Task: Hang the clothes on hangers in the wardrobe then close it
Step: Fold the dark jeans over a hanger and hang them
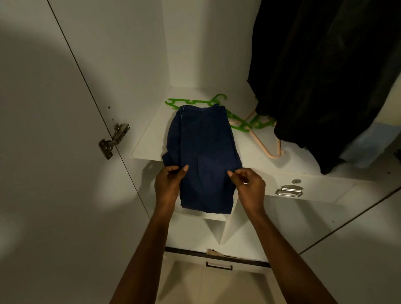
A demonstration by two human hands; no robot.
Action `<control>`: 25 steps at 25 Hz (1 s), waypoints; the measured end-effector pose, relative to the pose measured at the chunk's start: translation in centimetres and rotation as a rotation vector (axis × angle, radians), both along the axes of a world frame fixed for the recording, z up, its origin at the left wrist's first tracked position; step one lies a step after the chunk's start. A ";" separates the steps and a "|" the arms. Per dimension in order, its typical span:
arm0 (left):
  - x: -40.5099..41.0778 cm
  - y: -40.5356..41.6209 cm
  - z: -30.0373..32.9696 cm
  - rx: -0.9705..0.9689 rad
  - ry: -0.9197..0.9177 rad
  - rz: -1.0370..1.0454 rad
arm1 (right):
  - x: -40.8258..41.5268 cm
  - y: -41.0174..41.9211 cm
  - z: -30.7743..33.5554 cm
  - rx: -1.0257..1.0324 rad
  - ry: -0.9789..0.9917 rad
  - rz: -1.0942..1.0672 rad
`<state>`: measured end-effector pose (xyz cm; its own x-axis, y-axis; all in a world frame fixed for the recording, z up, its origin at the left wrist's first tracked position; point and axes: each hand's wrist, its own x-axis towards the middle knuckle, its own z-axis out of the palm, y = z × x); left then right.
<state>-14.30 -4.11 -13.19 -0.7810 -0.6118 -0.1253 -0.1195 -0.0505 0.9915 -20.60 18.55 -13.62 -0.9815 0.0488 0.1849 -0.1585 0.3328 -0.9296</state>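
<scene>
Left hand (pixel 167 185) at the near left edge of the folded blue garment (pixel 203 156), thumb and fingers curled, pinching the cloth. Right hand (pixel 249 187) at the near right edge, fingers curled; can't tell if it grips the fabric. Garment lies on the white wardrobe shelf (pixel 148 142), long axis near-to-far, near end overhanging the shelf edge. Beyond it, green hangers (pixel 242 126) and a peach hanger (pixel 272 152). Dark hanging clothes (pixel 329 65) far right

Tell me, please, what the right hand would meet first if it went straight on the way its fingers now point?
Most likely the folded blue garment. The right hand points up and left, its fingertips already at the garment's near right edge; whether they touch it is unclear.
</scene>
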 end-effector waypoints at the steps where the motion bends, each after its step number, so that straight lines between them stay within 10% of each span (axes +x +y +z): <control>1: -0.1 0.1 0.3 -0.004 0.015 -0.027 | -0.1 0.0 0.2 0.007 0.005 -0.035; 25: 0.5 -1.7 -2.4 -0.014 -0.024 -0.320 | 0.1 -1.2 -1.1 -0.536 -0.282 -0.014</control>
